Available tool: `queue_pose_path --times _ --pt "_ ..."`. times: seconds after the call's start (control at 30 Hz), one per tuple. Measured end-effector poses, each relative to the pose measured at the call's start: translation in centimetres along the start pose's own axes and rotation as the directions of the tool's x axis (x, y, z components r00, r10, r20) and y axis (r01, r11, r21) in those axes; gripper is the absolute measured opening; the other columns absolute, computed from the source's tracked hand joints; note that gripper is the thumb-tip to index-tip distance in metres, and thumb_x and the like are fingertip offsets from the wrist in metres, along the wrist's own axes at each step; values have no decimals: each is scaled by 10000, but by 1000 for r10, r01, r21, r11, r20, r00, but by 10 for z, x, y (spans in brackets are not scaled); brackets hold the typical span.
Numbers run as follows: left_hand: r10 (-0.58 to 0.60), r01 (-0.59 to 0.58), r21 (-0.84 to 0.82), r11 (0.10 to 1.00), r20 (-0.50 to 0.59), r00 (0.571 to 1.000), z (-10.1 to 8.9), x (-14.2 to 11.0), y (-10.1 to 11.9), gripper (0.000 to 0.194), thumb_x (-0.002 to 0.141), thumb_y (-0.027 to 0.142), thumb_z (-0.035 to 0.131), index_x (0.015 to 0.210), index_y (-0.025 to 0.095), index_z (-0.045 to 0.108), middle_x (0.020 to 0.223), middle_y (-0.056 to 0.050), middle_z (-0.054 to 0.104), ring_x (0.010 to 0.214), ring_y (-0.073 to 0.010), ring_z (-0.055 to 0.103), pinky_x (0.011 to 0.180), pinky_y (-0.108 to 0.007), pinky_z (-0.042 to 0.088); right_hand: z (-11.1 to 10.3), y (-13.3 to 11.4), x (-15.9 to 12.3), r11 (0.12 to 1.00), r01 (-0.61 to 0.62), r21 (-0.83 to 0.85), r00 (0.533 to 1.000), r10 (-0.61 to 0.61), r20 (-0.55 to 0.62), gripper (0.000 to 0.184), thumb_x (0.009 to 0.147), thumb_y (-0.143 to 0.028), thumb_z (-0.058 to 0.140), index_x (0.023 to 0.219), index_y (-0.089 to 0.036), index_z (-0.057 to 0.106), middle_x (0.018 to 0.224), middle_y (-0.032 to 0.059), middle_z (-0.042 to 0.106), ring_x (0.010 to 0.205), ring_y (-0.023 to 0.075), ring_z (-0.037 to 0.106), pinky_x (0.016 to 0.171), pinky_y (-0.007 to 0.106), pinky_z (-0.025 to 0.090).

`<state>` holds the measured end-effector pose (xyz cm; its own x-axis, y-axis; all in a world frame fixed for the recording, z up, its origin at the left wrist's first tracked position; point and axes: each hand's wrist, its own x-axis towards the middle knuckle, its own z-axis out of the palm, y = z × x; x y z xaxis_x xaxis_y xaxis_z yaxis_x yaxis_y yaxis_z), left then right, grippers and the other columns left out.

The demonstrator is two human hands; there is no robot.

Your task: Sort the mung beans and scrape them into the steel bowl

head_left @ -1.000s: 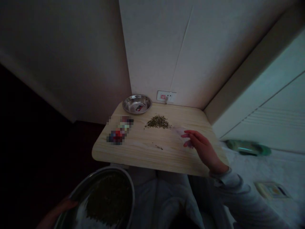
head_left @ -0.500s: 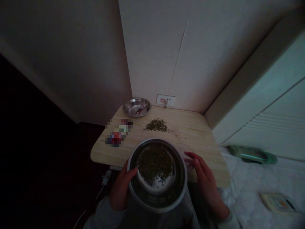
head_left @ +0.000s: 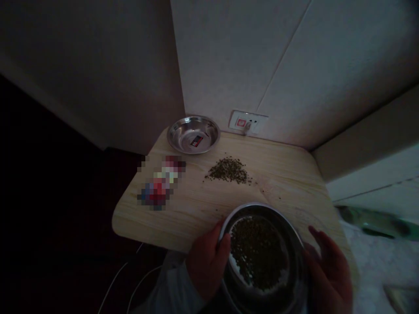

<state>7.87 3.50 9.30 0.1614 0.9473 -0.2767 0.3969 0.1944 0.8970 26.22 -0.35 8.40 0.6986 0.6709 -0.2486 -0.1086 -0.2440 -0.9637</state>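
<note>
- Held bowl [head_left: 288, 235]: smooth metal, its rim glossy.
- Back bowl [head_left: 179, 138]: bright, mirror-like metal with a glossy label [head_left: 197, 141].
- Table [head_left: 183, 226]: smooth, satin-looking wood grain.
- Seeds [head_left: 231, 170]: matt, grainy.
- Socket [head_left: 260, 124]: smooth, hard-looking plastic.
- Wall [head_left: 229, 56]: smooth, matt.
- Sleeve [head_left: 176, 281]: matt cloth.

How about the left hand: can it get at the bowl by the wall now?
Likely no: the left hand grips the bowl of dark bits, so it seems busy, though the bowl by the wall looks unobstructed.

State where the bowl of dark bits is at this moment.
In the head view, the bowl is low, right of centre, between the left hand gripping it and the right hand, nearer the camera than the pile of bits.
</note>
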Motion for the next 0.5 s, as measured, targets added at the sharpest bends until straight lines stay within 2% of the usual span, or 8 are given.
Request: queue_pose_path --times 0.07,0.13,0.23,0.33,0.37,0.43,0.5 --pt "60 -66 77 995 84 995 3 11 12 387 822 353 324 1097 210 555 965 -72 654 869 -203 589 782 -332 427 -5 -3 7 998 25 -55 995 -30 -94 559 635 -323 631 1165 -271 461 1146 40 526 800 144 563 583 242 465" --pt "74 -92 150 984 121 990 5 20 19 377 823 376 310 1006 194 585 852 -69 660 783 -203 596 712 -331 440 -13 -2 14 993 55 -100 986 -70 -152 574 614 -320 647 1158 -268 471 1181 28 510 822 143 556 581 229 461" --pt "120 -145 211 967 128 985 0 28 21 360 797 401 366 999 186 572 815 -64 650 748 -193 592 679 -313 446 -25 4 24 989 57 -137 983 -80 -167 599 563 -338 676 1130 -275 495 1180 15 518 821 156 557 561 239 462" --pt "240 -213 311 926 -52 969 -26 36 11 425 778 347 427 1162 172 473 980 -89 615 891 -194 561 775 -308 427 -34 12 32 980 54 -191 982 -87 -168 613 520 -362 688 1106 -310 515 1177 9 524 876 215 558 570 312 472" --pt "264 -190 367 910 -163 951 -40 39 6 433 773 328 441 1178 176 457 1018 -93 596 929 -199 544 799 -314 418 -37 16 34 976 50 -210 980 -88 -177 593 518 -371 684 1088 -335 526 1181 5 523 920 244 548 578 346 470" --pt "306 -79 490 868 -405 862 -70 45 -6 464 751 325 474 1188 173 438 1086 -105 552 999 -228 502 854 -363 386 -43 23 38 967 74 -242 972 -125 -201 513 541 -388 657 1041 -399 542 1188 -5 516 1016 291 506 601 423 453" --pt "344 57 600 798 -532 774 -98 50 -20 455 734 346 492 1142 146 472 1082 -125 534 1029 -258 472 890 -417 350 -51 31 40 953 144 -265 962 -198 -187 443 571 -399 621 1003 -451 543 1190 -17 508 1080 311 462 628 485 430"
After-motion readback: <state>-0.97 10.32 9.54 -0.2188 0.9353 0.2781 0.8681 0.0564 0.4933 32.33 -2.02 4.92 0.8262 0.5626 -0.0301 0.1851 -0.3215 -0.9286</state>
